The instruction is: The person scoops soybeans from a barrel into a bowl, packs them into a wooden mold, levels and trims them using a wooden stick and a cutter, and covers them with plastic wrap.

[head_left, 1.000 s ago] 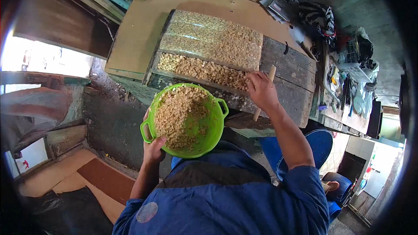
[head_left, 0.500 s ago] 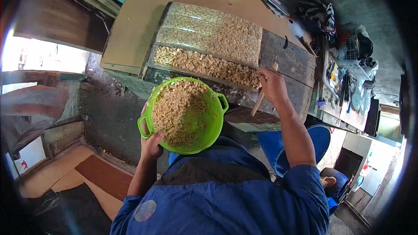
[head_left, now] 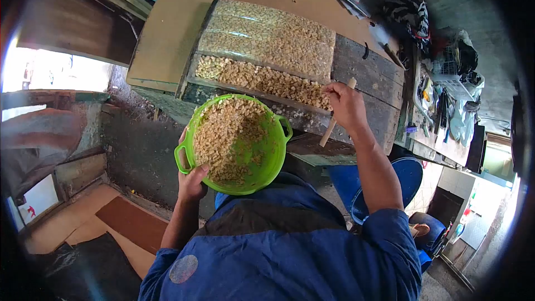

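At the far left, daylight enters through an opening (head_left: 56,72) beside a dim workshop wall. Next, the person's left hand (head_left: 192,184) grips the left side of a green bowl (head_left: 268,159), thumb over the rim beside a handle, other fingers mostly hidden beneath. Pale flakes (head_left: 223,134) are heaped inside, chiefly towards the left, leaving green plastic showing on the right.

Beyond the bowl, on a wooden tabletop (head_left: 370,75), lies an uncovered row of flakes (head_left: 262,81). Its long axis slants from the far left to the near right. Just past it, wider rows (head_left: 267,39) lie under shiny clear film.

At the uncovered row's right end is the right hand (head_left: 351,106), much nearer that end than the left hand is. Its fingers are curled together, tips at the flakes; whether they pinch any cannot be told. The bowl is to the left of these fingers and closer to the person's body, apart from them.

A wooden stick (head_left: 329,131) slants beneath or beside the right hand, its ends showing on either side. Farther right are a blue tub (head_left: 404,181) and a cluttered shelf (head_left: 440,134).
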Available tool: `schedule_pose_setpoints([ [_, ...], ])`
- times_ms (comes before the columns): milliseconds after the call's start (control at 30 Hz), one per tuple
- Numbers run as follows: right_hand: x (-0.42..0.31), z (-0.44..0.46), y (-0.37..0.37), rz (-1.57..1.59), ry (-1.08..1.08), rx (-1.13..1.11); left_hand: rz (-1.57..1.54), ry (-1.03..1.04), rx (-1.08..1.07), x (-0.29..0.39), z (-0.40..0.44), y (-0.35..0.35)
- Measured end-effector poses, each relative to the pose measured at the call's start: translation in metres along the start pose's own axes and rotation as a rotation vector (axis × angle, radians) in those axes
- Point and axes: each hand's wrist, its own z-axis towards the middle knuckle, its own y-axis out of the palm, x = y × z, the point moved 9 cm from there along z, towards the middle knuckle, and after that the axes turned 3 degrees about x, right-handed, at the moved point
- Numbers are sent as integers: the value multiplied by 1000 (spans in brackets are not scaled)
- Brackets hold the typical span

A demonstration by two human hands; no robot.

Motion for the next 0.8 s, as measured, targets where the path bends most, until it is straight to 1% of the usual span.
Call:
schedule_pose_setpoints([
  [67, -6, -2, -11, -81, -74, 97, 2, -19, -21, -1, 0, 1],
  [100, -1, -2, -13, -82, -73, 96, 2, -21, -21, 1, -1, 2],
  [200, 11, -3, -13, -147, -28, 30, -17, -61, -19, 0, -5, 6],
  [267, 4, -10, -9, -225, -15, -119, -67, -63, -10, -2, -5, 5],
  [300, 10, -9, -5, -226, -16, -117, -68, -62, -12, -3, -5, 4],
  [367, 15, -6, -3, -321, -140, -5, -58, -45, -19, -5, -4, 0],
  [400, 14, -6, -3, -321, -138, -4, -57, -46, -21, -9, -3, -4],
  [467, 17, -3, -12, -163, -56, 82, -14, -25, -33, -13, -2, -9],
  [567, 24, -3, -11, -80, -80, 75, -5, -17, -20, -14, -3, -12],
  [600, 24, -3, -12, -81, -78, 75, -7, -17, -15, -14, -3, -11],
  [667, 28, -1, -22, -90, -7, 134, -61, -30, -17, -11, -4, -5],
  [800, 32, -5, -29, -172, -1, 169, -9, -3, -7, -10, -6, -8],
])
